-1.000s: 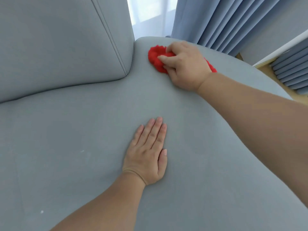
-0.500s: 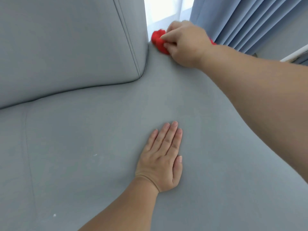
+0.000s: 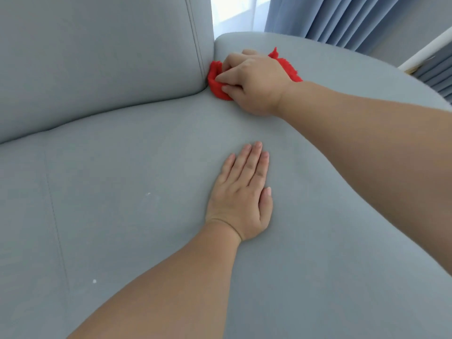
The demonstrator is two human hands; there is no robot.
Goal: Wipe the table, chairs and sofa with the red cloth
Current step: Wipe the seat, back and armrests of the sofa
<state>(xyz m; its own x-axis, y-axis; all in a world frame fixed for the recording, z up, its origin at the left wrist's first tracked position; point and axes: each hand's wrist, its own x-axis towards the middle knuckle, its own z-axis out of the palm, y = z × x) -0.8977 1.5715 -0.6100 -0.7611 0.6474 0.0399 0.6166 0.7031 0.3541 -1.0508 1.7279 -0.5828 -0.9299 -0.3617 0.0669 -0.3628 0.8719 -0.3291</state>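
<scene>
R hand [image 3: 254,84] grips the bunched red cloth [image 3: 216,81] w/ curled fingers at the sofa [image 3: 146,216] seat's back corner, cloth poking left of the fingertips, prob. touching the back cushion [image 3: 97,57], while L hand [image 3: 242,194] lies flat, fingers straight, on the seat nearer the camera.

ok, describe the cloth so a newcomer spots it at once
Start from the grey-blue sofa that fills the view and follow its seat up to the right end of the back cushion. The red cloth is bunched in that corner under the right hand, whose fingers curl round it. It is the only red thing in view; the left hand lies flat on the seat.
</scene>
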